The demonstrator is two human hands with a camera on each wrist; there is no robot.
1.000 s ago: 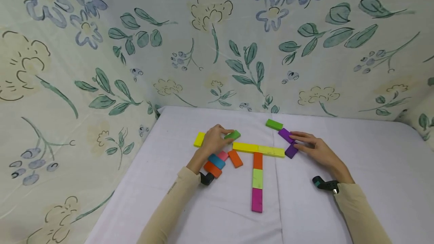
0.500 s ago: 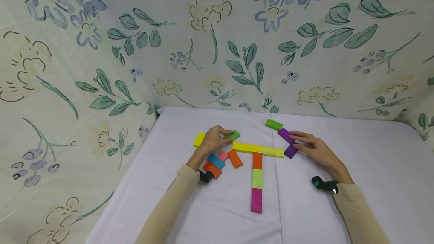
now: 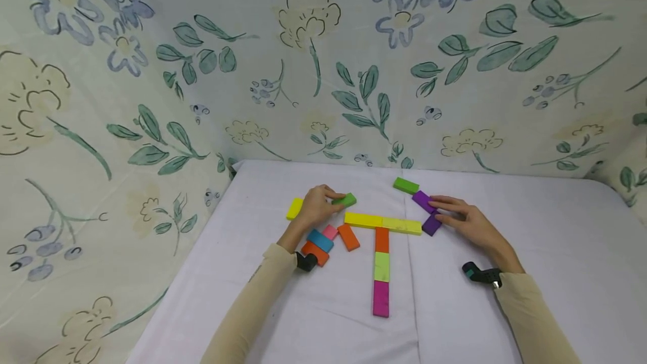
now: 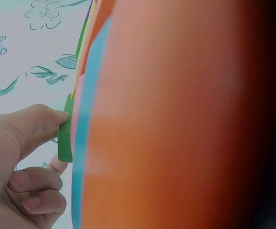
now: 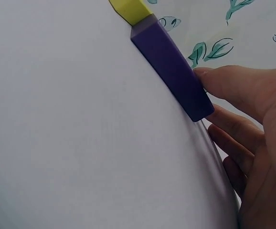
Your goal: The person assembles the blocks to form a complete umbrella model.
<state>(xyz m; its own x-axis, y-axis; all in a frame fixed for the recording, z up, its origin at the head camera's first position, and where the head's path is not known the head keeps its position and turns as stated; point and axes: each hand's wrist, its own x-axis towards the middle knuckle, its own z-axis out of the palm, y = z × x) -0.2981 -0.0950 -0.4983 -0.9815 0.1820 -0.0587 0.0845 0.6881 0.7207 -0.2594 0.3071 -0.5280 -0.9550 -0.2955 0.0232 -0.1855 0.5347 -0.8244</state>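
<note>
My left hand [image 3: 318,206] pinches a green block [image 3: 345,200] between thumb and fingers, behind the left end of a yellow row. In the left wrist view the thumb lies against this green block [image 4: 66,136]. On the right, my right hand [image 3: 472,222] touches two purple blocks set at an angle to each other. Its fingers reach the upper purple block [image 3: 423,201], its thumb the lower purple block [image 3: 432,222]. In the right wrist view the thumb tip rests at one end of a purple block [image 5: 174,71], with the fingers extended beyond it.
Yellow blocks [image 3: 381,222] form a bar above a column of orange, lime [image 3: 382,267] and magenta blocks. Another green block [image 3: 406,185] lies at the back. By the left wrist are orange, blue [image 3: 320,240] and pink blocks, a loose orange block [image 3: 349,237] and a yellow block [image 3: 294,208].
</note>
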